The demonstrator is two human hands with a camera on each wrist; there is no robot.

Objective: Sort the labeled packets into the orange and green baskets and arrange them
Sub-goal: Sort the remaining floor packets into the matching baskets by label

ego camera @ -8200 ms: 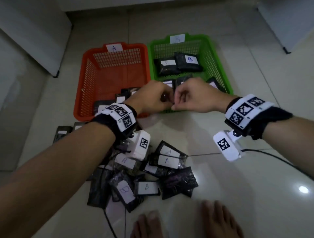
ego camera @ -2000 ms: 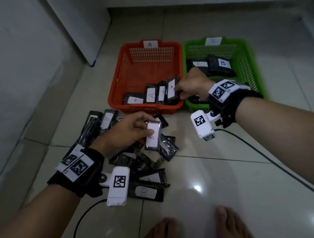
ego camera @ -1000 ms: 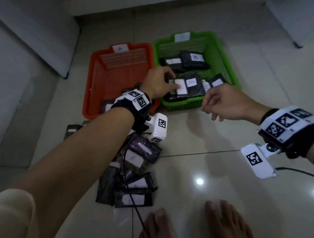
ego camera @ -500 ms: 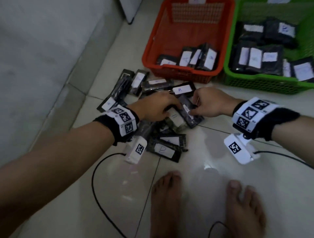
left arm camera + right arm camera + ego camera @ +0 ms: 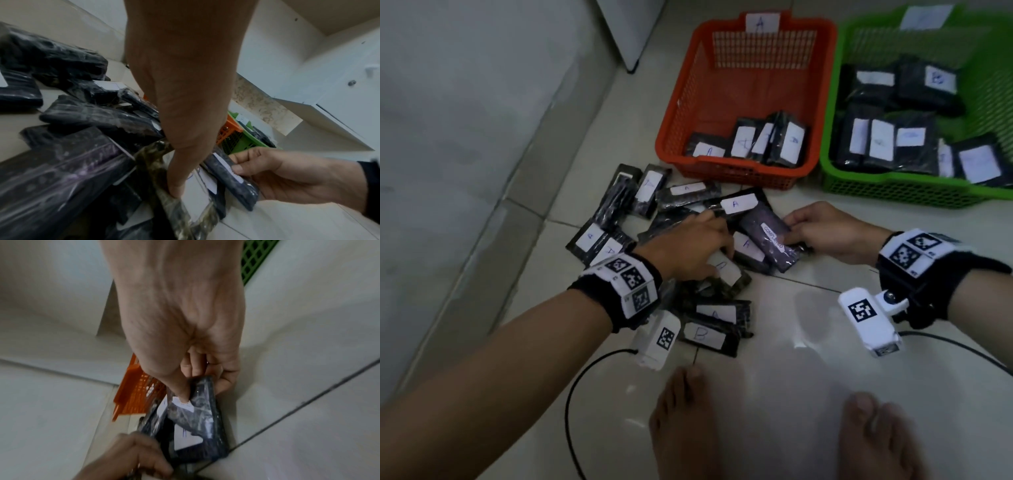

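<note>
Dark plastic packets with white A or B labels lie heaped on the floor (image 5: 654,212). My left hand (image 5: 717,255) reaches into the heap and grips a camouflage-patterned packet (image 5: 729,277) labelled A; its thumb (image 5: 174,186) presses that packet's edge (image 5: 170,204). My right hand (image 5: 791,229) pinches the end of a dark purple packet (image 5: 763,233) with a narrow label, thumb (image 5: 183,392) on top of the purple packet (image 5: 201,412). The orange basket (image 5: 678,113), tagged A, holds several packets upright at its front. The green basket (image 5: 893,192) holds several packets.
A B-labelled packet (image 5: 705,337) lies nearest my bare feet (image 5: 685,421). Black cables (image 5: 571,394) run from both wrist cameras across the tiles. A grey wall and step (image 5: 465,154) border the pile on the left. White cabinet corner (image 5: 633,31) stands behind.
A second ago my left hand was at the green basket and my right hand hung empty; both have since come down to the floor pile and each holds a packet.
</note>
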